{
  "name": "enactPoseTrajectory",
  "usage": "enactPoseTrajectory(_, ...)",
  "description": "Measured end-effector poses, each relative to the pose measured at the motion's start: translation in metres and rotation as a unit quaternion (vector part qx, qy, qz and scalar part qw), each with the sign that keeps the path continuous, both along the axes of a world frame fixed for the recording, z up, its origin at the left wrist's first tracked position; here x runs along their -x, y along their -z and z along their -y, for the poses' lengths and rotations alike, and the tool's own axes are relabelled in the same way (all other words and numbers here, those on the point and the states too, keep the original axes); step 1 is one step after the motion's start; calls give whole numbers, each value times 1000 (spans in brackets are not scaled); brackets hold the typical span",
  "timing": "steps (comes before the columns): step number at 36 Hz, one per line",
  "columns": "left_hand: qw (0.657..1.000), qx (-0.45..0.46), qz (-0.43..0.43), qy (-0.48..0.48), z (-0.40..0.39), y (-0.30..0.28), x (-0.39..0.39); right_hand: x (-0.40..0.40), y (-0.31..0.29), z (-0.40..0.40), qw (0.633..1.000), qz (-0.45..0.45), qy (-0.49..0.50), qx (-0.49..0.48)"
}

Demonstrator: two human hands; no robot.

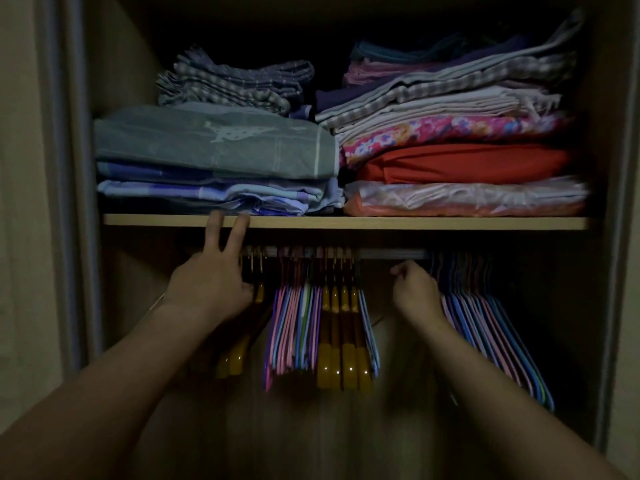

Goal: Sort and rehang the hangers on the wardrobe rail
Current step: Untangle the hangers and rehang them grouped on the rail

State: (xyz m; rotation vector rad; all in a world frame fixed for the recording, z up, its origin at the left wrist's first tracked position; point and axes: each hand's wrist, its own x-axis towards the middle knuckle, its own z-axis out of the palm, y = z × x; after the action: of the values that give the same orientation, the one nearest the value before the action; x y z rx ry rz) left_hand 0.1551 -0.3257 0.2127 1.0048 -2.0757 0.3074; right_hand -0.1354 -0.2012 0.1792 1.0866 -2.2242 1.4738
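A metal rail (391, 253) runs under the wooden shelf. From it hang a left bunch of yellow wooden hangers (239, 355), a middle bunch of thin coloured hangers (294, 327), more wooden hangers (341, 362) and a right bunch of thin coloured hangers (498, 334). My left hand (211, 282) holds the left wooden hangers at their necks with its thumb, two fingers stretched up over the shelf edge. These hangers swing out to the left. My right hand (417, 292) is curled at the hooks of the right bunch; its fingertips are hidden.
The shelf (415, 223) close above the rail carries folded bedding: a grey-green stack (214, 143) on the left and a red and floral stack (460, 161) on the right. Wardrobe walls close in on both sides. A bare stretch of rail lies between the middle and right bunches.
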Motion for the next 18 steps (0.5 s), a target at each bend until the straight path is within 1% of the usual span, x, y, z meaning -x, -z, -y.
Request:
enactPoseTrajectory(3, 1000, -16, 8, -2, -2, -3, -2, 6, -2, 12, 997, 61, -15, -45)
enactPoseTrajectory(5, 1000, -29, 10, -2, -3, -5, -3, 9, 14, 13, 994, 88, -21, -67)
enactPoseTrajectory(9, 999, -36, 8, -1, -1, -5, -2, 12, 69, -3, 985, 127, -46, -109)
enactPoseTrajectory(12, 999, -44, 16, -10, 1, -4, -1, 3, 115, -25, 976, 168, -53, -129)
enactPoseTrajectory(14, 999, -52, 13, -5, -3, -4, 2, -8, 147, -41, 972, 181, -57, -141)
enactPoseTrajectory(15, 999, -45, 9, -2, -4, -6, 4, -12, 163, -49, 968, 199, -63, -142)
enactPoseTrajectory(17, 997, -66, -23, 14, -12, -12, 0, -24, 184, -63, 954, 257, -94, -126)
enactPoseTrajectory(18, 995, -87, -39, 24, -18, 3, -1, -36, 198, -76, 939, 305, -106, -114)
